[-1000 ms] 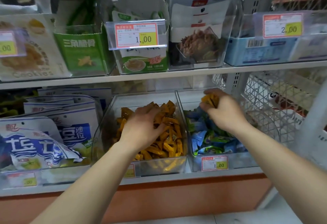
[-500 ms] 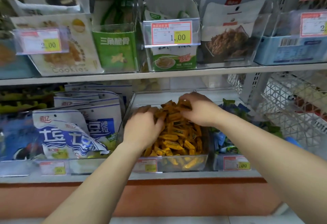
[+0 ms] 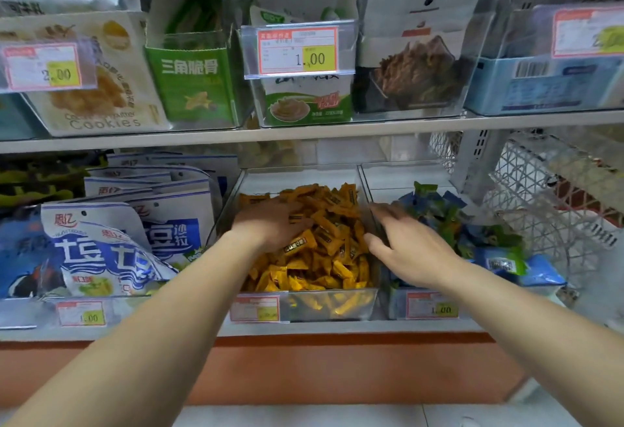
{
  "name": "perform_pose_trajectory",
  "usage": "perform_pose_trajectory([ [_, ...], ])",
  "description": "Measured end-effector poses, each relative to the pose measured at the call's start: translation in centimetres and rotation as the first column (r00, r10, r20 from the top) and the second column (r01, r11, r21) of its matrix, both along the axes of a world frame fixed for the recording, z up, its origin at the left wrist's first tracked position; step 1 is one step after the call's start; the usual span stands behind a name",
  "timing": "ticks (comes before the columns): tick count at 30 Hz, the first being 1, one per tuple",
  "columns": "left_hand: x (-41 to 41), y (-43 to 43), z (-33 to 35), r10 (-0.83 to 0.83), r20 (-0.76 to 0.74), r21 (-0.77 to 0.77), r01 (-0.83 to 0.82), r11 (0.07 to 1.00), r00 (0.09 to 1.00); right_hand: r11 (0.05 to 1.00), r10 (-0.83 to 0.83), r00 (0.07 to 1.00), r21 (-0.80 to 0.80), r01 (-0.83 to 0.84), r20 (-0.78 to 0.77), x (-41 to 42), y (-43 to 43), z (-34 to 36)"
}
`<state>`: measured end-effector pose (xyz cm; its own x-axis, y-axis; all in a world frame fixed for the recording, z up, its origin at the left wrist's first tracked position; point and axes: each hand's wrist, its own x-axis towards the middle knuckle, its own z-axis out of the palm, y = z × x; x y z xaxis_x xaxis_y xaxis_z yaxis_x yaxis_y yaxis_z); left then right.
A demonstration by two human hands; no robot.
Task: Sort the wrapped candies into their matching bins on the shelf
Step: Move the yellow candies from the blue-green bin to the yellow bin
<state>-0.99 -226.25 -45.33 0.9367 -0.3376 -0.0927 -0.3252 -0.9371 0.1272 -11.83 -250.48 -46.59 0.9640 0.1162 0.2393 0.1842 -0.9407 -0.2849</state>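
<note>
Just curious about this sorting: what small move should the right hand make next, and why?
Probably reach right into the blue and green candies to feel for strays. The right hand hovers empty, fingers spread, over the wall between the bins; the left hand rests on the orange candies.

"Cookies" on cookie bag (image 3: 101,102), "三角脆骨" — green pack (image 3: 190,82), "1.00" — price tag (image 3: 299,50)
</note>
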Motion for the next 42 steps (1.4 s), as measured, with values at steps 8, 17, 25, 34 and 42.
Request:
perform_pose_trajectory([
  [8,-6.6,-7.5,2.0,-0.168,0.302,-0.316,0.264,0.911,0.939,0.994,-0.077,0.995,0.078,0.072,0.068,-1.1,-7.1,2.1],
  [17,-10.6,-11.4,-1.8,-0.382,0.616,-0.006,0.489,0.872,0.689,0.996,-0.081,0.903,-0.008,0.086,-0.422,3.5,-15.7,0.2],
  [25,-11.0,-18.3,-1.9,-0.509,0.356,-0.052,0.560,0.827,0.784,0.999,-0.053,0.955,-0.017,0.050,-0.291,4.2,-16.0,0.4],
  [34,-5.7,-21.2,-0.8,-0.518,0.125,0.219,0.485,0.847,0.846,0.956,-0.218,0.957,0.239,0.170,0.193,-0.5,-18.8,2.3],
  [42,-0.7,-23.6,2.6,-0.426,0.110,0.457,0.335,0.824,0.898,0.921,-0.292,0.929,0.329,0.210,0.226,-2.6,-20.3,-1.1],
])
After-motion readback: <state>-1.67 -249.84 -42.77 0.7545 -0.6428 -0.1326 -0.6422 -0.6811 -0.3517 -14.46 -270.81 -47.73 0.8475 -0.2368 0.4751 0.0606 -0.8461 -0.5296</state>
